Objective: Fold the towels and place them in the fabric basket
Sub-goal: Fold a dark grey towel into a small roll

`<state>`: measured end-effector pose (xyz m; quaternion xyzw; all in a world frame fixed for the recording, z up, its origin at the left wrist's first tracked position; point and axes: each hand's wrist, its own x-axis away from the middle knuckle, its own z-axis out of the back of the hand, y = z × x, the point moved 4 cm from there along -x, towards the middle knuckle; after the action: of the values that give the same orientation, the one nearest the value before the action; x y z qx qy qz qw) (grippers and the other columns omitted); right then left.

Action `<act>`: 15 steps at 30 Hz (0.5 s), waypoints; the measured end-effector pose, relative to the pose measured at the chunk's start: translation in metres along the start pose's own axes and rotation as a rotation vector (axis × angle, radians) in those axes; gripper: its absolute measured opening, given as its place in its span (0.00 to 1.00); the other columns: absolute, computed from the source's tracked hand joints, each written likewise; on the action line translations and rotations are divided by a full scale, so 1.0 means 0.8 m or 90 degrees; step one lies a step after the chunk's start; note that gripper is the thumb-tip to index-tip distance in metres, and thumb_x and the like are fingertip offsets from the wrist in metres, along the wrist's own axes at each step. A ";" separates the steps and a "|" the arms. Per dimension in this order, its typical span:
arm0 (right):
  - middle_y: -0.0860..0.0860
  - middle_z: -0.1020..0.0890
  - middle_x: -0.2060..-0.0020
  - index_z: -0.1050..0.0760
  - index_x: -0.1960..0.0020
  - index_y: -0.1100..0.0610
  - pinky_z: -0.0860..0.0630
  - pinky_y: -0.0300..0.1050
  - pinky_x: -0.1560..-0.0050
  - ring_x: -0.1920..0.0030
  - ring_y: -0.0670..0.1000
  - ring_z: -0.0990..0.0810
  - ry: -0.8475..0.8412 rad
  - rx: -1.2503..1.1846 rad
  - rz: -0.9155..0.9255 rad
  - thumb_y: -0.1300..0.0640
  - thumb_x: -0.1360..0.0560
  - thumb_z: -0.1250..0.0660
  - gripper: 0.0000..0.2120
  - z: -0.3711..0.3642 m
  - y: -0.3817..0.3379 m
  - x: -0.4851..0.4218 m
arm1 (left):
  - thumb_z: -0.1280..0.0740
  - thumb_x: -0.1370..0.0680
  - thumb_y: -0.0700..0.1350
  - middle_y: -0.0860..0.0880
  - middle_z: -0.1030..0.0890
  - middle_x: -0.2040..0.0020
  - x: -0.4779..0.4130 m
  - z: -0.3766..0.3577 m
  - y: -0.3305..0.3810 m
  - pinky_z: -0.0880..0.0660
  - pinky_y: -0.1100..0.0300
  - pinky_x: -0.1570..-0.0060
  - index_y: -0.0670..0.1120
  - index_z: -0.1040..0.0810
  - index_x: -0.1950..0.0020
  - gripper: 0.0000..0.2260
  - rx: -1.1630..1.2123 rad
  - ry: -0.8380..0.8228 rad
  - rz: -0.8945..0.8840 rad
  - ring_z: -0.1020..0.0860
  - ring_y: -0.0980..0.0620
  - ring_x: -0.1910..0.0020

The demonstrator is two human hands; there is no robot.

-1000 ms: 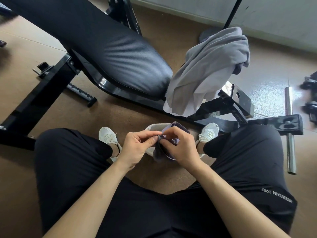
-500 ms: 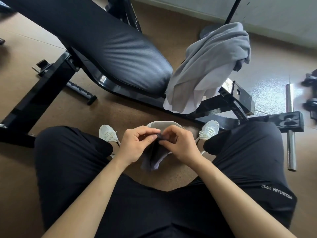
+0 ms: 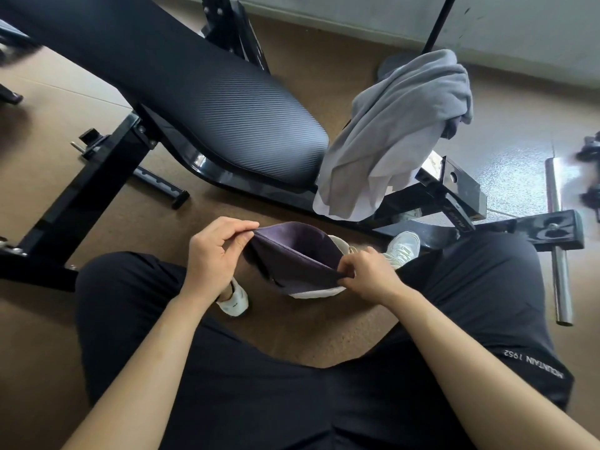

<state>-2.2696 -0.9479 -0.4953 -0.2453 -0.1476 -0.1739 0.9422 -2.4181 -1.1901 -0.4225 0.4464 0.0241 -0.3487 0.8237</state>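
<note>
A small dark purple towel (image 3: 293, 258) is stretched between my hands above the floor, between my knees. My left hand (image 3: 216, 254) pinches its left corner between thumb and fingers. My right hand (image 3: 368, 276) pinches its right corner. A pale fabric basket (image 3: 319, 292) sits on the floor under the towel, with only its light rim showing below and behind the towel. A large grey towel (image 3: 394, 138) hangs crumpled over the end of the weight bench.
The black padded weight bench (image 3: 207, 102) with its steel frame (image 3: 454, 203) crosses the view ahead. A chrome bar (image 3: 556, 241) lies on the floor at right. My legs in black trousers and white shoes (image 3: 402, 250) flank the basket.
My hands have moved apart, pulling the bunched purple towel out wide between them. The head view has shifted slightly.
</note>
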 end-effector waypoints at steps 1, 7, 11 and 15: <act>0.44 0.19 0.60 0.25 0.60 0.43 0.27 0.48 0.51 0.49 0.52 0.25 0.004 0.001 -0.008 0.50 0.27 0.25 0.09 0.007 0.006 -0.003 | 0.29 0.22 0.35 0.48 0.15 0.49 -0.004 0.005 -0.004 0.23 0.64 0.44 0.41 0.15 0.44 0.08 -0.013 0.006 -0.002 0.17 0.55 0.47; 0.43 0.19 0.58 0.24 0.56 0.46 0.27 0.51 0.46 0.50 0.50 0.24 0.006 0.033 0.038 0.50 0.25 0.27 0.05 0.049 0.017 -0.016 | 0.30 0.20 0.38 0.50 0.15 0.48 -0.024 0.009 -0.029 0.24 0.70 0.47 0.46 0.15 0.44 0.08 -0.030 0.006 0.081 0.17 0.56 0.50; 0.43 0.20 0.60 0.21 0.45 0.49 0.21 0.50 0.51 0.57 0.46 0.21 0.080 -0.088 0.046 0.55 0.27 0.24 0.12 0.068 0.039 -0.012 | 0.30 0.20 0.38 0.53 0.15 0.51 -0.034 0.017 -0.051 0.20 0.69 0.52 0.50 0.16 0.46 0.08 0.067 0.045 0.211 0.17 0.60 0.54; 0.43 0.20 0.59 0.25 0.32 0.50 0.20 0.52 0.51 0.57 0.48 0.20 0.131 -0.097 0.015 0.53 0.24 0.26 0.22 0.066 0.049 -0.014 | 0.31 0.20 0.37 0.54 0.16 0.53 -0.037 0.015 -0.060 0.24 0.74 0.55 0.52 0.16 0.48 0.10 0.082 0.040 0.254 0.19 0.65 0.57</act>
<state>-2.2740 -0.8859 -0.4709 -0.2987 -0.0334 -0.1982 0.9329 -2.4723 -1.1999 -0.4394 0.5046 -0.0615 -0.1654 0.8451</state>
